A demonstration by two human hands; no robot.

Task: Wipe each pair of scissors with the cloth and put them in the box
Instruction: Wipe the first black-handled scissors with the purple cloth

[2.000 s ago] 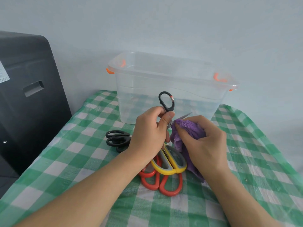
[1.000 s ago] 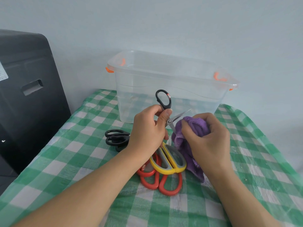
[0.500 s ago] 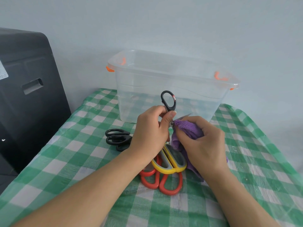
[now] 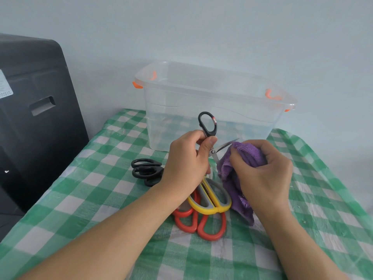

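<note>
My left hand (image 4: 184, 164) grips the small black-handled scissors (image 4: 210, 134) by the lower handle, the loop standing up and the open blades (image 4: 223, 148) pointing right into the purple cloth (image 4: 240, 172), which my right hand (image 4: 264, 174) bunches around them; so I judge the wipe runs along that rightward axis. The clear box (image 4: 214, 110) sits just beyond both hands and looks empty. Black scissors (image 4: 146, 171), yellow scissors (image 4: 212, 197) and red scissors (image 4: 199, 223) lie on the checked tablecloth (image 4: 84, 195).
</note>
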